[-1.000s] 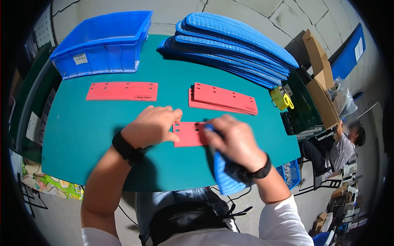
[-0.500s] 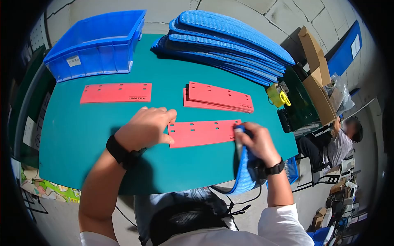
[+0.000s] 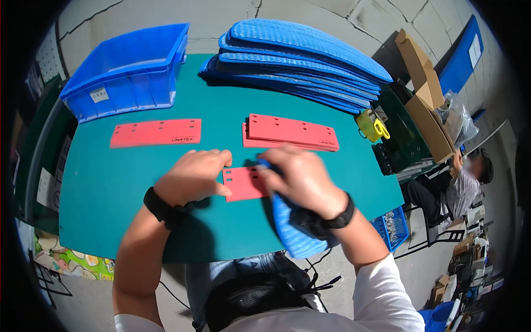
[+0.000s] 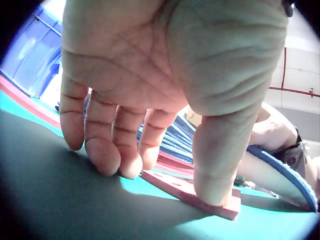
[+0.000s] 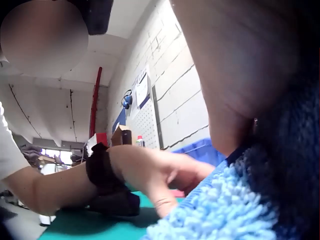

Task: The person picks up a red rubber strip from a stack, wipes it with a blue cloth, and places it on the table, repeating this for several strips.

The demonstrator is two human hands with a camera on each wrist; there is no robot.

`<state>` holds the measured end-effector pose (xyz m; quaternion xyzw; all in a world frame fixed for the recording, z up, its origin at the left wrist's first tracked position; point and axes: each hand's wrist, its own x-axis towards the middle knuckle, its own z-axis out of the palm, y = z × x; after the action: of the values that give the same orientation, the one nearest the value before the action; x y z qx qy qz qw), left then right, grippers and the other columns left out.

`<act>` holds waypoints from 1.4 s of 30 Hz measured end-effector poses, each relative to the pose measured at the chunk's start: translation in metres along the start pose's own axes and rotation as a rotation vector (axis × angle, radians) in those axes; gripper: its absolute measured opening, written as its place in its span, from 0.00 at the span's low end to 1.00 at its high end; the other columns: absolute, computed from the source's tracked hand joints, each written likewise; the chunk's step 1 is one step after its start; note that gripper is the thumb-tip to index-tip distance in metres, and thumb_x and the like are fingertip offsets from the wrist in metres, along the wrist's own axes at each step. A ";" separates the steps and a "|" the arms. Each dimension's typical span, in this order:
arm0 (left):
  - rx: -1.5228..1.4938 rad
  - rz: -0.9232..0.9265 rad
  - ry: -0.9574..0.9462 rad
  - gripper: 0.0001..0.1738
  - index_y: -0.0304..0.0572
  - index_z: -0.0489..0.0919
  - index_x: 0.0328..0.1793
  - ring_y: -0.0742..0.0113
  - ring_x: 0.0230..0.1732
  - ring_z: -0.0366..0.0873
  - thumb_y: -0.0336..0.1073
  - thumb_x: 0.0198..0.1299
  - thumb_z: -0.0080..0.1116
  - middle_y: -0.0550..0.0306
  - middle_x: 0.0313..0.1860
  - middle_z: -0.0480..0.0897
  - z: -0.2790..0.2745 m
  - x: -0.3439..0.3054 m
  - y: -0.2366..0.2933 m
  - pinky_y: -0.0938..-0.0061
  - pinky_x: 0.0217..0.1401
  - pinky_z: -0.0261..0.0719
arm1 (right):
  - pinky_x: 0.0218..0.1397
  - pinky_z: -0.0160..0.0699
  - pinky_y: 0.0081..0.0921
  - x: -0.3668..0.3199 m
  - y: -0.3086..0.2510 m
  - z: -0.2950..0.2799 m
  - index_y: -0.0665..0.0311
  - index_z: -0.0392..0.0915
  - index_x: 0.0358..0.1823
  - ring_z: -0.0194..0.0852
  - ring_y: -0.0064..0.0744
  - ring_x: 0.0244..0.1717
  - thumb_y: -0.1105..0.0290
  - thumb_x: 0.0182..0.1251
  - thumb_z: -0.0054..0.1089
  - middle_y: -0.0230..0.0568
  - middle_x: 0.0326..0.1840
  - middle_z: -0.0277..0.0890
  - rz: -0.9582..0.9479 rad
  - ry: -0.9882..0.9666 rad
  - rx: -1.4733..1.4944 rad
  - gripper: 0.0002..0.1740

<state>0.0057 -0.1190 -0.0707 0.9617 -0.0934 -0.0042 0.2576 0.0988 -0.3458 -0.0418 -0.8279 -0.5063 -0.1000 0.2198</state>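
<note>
A red slotted strip (image 3: pixel 240 191) lies on the green tabletop (image 3: pixel 121 205), its right part hidden under my right hand (image 3: pixel 304 180). That hand grips a folded blue microfiber mop pad (image 3: pixel 294 229) over the strip, and the pad's loose end hangs toward me; its fluffy pile (image 5: pixel 215 210) shows in the right wrist view. My left hand (image 3: pixel 193 174) stays at the strip's left end. In the left wrist view its straight thumb (image 4: pixel 217 165) presses on the strip's near corner, while the extended fingers (image 4: pixel 102 155) reach down by the far corner.
Another red strip (image 3: pixel 155 133), marked LINATEX, lies back left; a small stack of strips (image 3: pixel 290 131) lies behind my hands. Farther back stand a blue bin (image 3: pixel 124 86) and piled blue mop pads (image 3: pixel 304 63). Yellow-handled scissors (image 3: pixel 380 128) are at right. A person (image 3: pixel 462 188) sits beyond.
My right hand slid the mop pad right to the strip's far end, then came back left over its middle. My left hand has stayed at the left end.
</note>
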 end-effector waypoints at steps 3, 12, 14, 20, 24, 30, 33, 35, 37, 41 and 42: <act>0.016 -0.038 -0.035 0.30 0.39 0.75 0.50 0.46 0.51 0.77 0.46 0.45 0.74 0.47 0.45 0.81 -0.010 0.002 0.010 0.58 0.53 0.71 | 0.36 0.80 0.47 0.015 -0.022 0.027 0.59 0.81 0.41 0.81 0.51 0.33 0.62 0.64 0.60 0.47 0.35 0.79 -0.053 -0.132 0.024 0.10; -0.013 0.009 0.017 0.29 0.38 0.75 0.49 0.47 0.48 0.77 0.48 0.46 0.73 0.47 0.42 0.80 -0.002 -0.003 0.002 0.59 0.52 0.71 | 0.39 0.79 0.48 -0.015 0.060 -0.002 0.60 0.81 0.34 0.82 0.55 0.36 0.58 0.66 0.59 0.50 0.33 0.81 0.216 -0.146 0.045 0.13; -0.019 0.004 0.026 0.27 0.38 0.76 0.47 0.48 0.51 0.79 0.44 0.44 0.75 0.47 0.46 0.83 -0.005 -0.004 0.005 0.58 0.54 0.71 | 0.40 0.79 0.45 -0.031 0.078 -0.026 0.62 0.82 0.37 0.82 0.56 0.37 0.60 0.65 0.61 0.52 0.33 0.82 0.369 -0.119 0.024 0.12; 0.140 0.054 0.007 0.28 0.33 0.77 0.48 0.46 0.51 0.76 0.45 0.47 0.74 0.46 0.45 0.78 -0.004 -0.002 0.008 0.58 0.55 0.73 | 0.39 0.79 0.36 -0.091 0.153 -0.041 0.65 0.83 0.47 0.83 0.46 0.33 0.60 0.64 0.63 0.53 0.33 0.83 0.612 0.048 0.095 0.17; 0.177 0.102 0.064 0.28 0.31 0.78 0.47 0.45 0.51 0.75 0.43 0.45 0.75 0.46 0.46 0.77 0.004 0.002 0.021 0.58 0.55 0.75 | 0.39 0.74 0.24 -0.094 0.154 -0.037 0.69 0.81 0.47 0.76 0.25 0.32 0.64 0.68 0.62 0.37 0.31 0.81 0.623 0.089 0.358 0.15; 0.187 0.163 0.160 0.25 0.33 0.77 0.45 0.46 0.48 0.76 0.38 0.44 0.76 0.47 0.42 0.76 0.005 0.006 0.028 0.57 0.48 0.76 | 0.42 0.72 0.19 -0.095 0.154 -0.035 0.68 0.80 0.45 0.71 0.18 0.35 0.66 0.69 0.61 0.31 0.33 0.78 0.641 0.098 0.522 0.12; 0.099 0.111 0.147 0.20 0.36 0.74 0.41 0.45 0.43 0.77 0.31 0.45 0.73 0.48 0.39 0.76 0.003 0.008 0.035 0.56 0.44 0.75 | 0.43 0.72 0.19 -0.095 0.152 -0.037 0.69 0.80 0.45 0.71 0.18 0.36 0.66 0.69 0.61 0.31 0.34 0.78 0.655 0.100 0.548 0.12; 0.114 0.145 0.346 0.17 0.39 0.71 0.39 0.44 0.38 0.76 0.23 0.45 0.67 0.48 0.36 0.75 0.009 0.009 0.041 0.56 0.41 0.74 | 0.44 0.72 0.19 -0.095 0.152 -0.036 0.70 0.80 0.45 0.71 0.18 0.37 0.67 0.70 0.61 0.31 0.34 0.78 0.660 0.097 0.549 0.12; 0.106 0.172 0.386 0.16 0.39 0.71 0.38 0.45 0.39 0.76 0.22 0.44 0.65 0.49 0.37 0.75 0.009 0.011 0.050 0.56 0.41 0.74 | 0.44 0.72 0.19 -0.095 0.153 -0.036 0.70 0.80 0.45 0.71 0.18 0.37 0.67 0.70 0.61 0.31 0.34 0.78 0.654 0.098 0.541 0.12; 0.149 0.280 0.250 0.16 0.39 0.73 0.39 0.49 0.46 0.76 0.24 0.44 0.67 0.49 0.42 0.75 0.006 0.004 0.049 0.57 0.44 0.74 | 0.44 0.72 0.20 -0.096 0.152 -0.037 0.69 0.80 0.45 0.71 0.18 0.37 0.66 0.70 0.61 0.31 0.34 0.78 0.652 0.095 0.538 0.12; 0.146 0.281 0.249 0.16 0.39 0.73 0.39 0.49 0.46 0.76 0.24 0.44 0.67 0.49 0.42 0.75 0.006 0.001 0.048 0.57 0.44 0.74 | 0.44 0.72 0.20 -0.096 0.152 -0.037 0.69 0.80 0.45 0.71 0.18 0.37 0.66 0.70 0.61 0.31 0.34 0.78 0.655 0.095 0.537 0.12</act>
<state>-0.0018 -0.1630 -0.0521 0.9485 -0.1941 0.1577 0.1946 0.1901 -0.4987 -0.0867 -0.8529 -0.2142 0.0726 0.4706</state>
